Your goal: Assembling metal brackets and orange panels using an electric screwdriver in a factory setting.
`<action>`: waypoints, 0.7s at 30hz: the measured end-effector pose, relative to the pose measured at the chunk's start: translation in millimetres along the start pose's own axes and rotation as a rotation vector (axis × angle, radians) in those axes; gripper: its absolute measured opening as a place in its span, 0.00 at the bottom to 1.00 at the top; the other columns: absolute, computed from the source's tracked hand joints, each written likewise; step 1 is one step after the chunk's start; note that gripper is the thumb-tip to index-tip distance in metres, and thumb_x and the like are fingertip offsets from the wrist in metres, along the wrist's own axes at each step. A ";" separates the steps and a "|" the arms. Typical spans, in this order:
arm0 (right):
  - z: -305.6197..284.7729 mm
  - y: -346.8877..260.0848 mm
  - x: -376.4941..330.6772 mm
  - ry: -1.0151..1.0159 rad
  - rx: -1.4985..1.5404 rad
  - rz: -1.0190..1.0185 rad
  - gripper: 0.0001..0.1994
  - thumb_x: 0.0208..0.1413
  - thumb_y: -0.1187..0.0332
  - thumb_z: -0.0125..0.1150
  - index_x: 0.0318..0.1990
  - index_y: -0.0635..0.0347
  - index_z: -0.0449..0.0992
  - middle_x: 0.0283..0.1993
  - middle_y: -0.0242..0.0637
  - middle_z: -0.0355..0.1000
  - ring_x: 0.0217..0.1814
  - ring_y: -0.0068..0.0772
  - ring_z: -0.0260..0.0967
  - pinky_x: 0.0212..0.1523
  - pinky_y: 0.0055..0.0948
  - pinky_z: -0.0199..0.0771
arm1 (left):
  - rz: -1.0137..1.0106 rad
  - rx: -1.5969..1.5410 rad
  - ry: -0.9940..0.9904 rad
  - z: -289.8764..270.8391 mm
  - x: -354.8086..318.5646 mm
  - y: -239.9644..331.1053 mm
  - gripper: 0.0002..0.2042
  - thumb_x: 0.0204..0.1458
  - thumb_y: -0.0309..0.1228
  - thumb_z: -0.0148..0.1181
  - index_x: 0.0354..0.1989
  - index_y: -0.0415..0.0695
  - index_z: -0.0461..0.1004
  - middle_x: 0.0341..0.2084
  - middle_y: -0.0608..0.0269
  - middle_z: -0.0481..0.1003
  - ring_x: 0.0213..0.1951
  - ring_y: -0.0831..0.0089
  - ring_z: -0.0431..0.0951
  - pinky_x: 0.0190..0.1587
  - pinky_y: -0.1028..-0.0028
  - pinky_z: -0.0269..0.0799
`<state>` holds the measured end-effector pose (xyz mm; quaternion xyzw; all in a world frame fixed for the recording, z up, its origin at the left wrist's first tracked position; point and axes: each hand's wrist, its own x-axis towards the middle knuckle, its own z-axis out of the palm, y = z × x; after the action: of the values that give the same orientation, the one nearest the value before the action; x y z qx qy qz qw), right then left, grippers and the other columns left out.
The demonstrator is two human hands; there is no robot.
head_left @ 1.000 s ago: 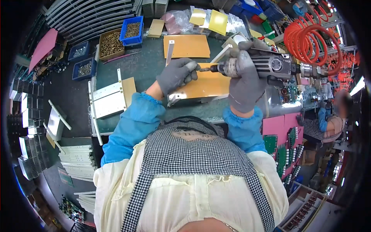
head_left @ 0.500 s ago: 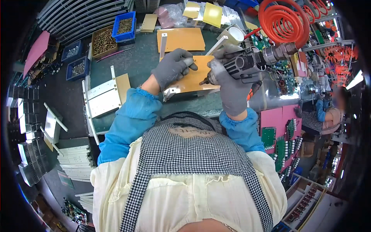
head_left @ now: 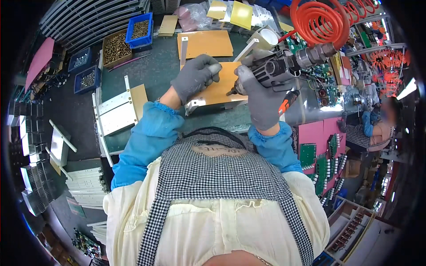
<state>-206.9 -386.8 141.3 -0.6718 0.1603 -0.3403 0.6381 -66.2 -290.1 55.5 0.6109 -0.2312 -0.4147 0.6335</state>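
Note:
My left hand (head_left: 194, 79), in a grey glove, is held over the left part of an orange-yellow board (head_left: 224, 82). Its fingers are curled with thumb and fingertips together; whatever they may hold is hidden. In my right hand (head_left: 262, 101), also gloved, is a dark air-powered driver (head_left: 273, 71), lying sideways with its tip (head_left: 230, 92) pointing left, just over the board. Pale metal bars run along the board's sides, one bar (head_left: 183, 49) jutting up behind my left hand. An orange-and-black handled tool (head_left: 289, 102) shows beside my right hand.
Blue bin (head_left: 140, 33) and cardboard box (head_left: 117, 49) of brass-coloured fasteners stand at the back left. A white panel with bars (head_left: 116, 113) lies left on the green bench. Behind are another orange board (head_left: 208, 43) and a white tub (head_left: 267, 39). A red coiled hose (head_left: 320, 22) hangs right.
The view has shifted slightly. My left fingertips have drawn in closer together above the board. The driver stays in my right hand, its tip still low over the board.

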 end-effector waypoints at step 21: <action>-11.4 -26.2 22.7 -0.449 0.247 -0.032 0.19 0.48 0.83 0.61 0.49 0.64 0.71 0.43 0.40 0.73 0.41 0.26 0.74 0.39 0.25 0.77 | -0.035 -0.275 -0.001 -5.9 -1.7 -1.9 0.14 0.67 0.40 0.48 0.45 0.41 0.71 0.25 0.71 0.68 0.22 0.89 0.62 0.22 0.87 0.58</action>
<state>-203.9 -406.6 171.8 -0.6500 -0.0388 -0.2094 0.7295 -62.9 -285.1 53.1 0.5218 -0.1620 -0.4538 0.7039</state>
